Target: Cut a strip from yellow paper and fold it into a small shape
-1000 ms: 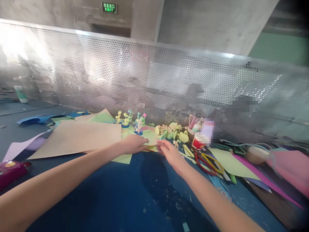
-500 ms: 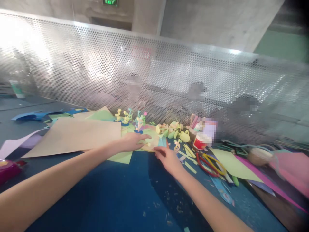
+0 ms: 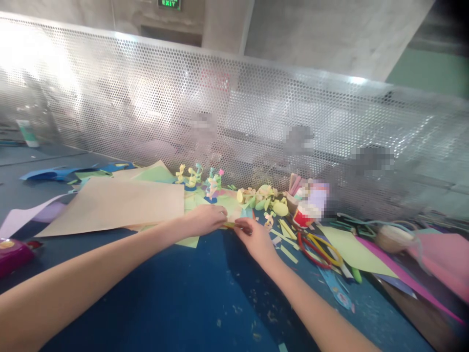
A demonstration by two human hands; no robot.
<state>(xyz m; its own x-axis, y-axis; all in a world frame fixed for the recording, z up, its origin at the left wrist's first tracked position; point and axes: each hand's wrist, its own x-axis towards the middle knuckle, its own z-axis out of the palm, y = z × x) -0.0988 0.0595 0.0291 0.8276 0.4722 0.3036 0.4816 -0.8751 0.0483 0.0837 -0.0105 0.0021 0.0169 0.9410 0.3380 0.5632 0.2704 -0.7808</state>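
Observation:
My left hand rests over the near edge of the light green and yellow paper sheets, its fingers curled together and pointing right. Close beside it, my right hand has thumb and fingers drawn together at the same paper edge. Whatever lies between the fingertips of either hand is too small or hidden to make out. Just behind the hands stand small curled-paper figures on blue bases. To the right of them lies a cluster of yellow and green paper pieces.
A large beige sheet lies at left, near a magenta tool. On the right are red and yellow scissor handles, paper strips, a red-and-white tub and coloured sheets. A perforated metal screen borders the table's back.
My left hand's fingers, stretched out over the paper before, have curled in and come down toward its near edge. My right hand has stayed almost in place.

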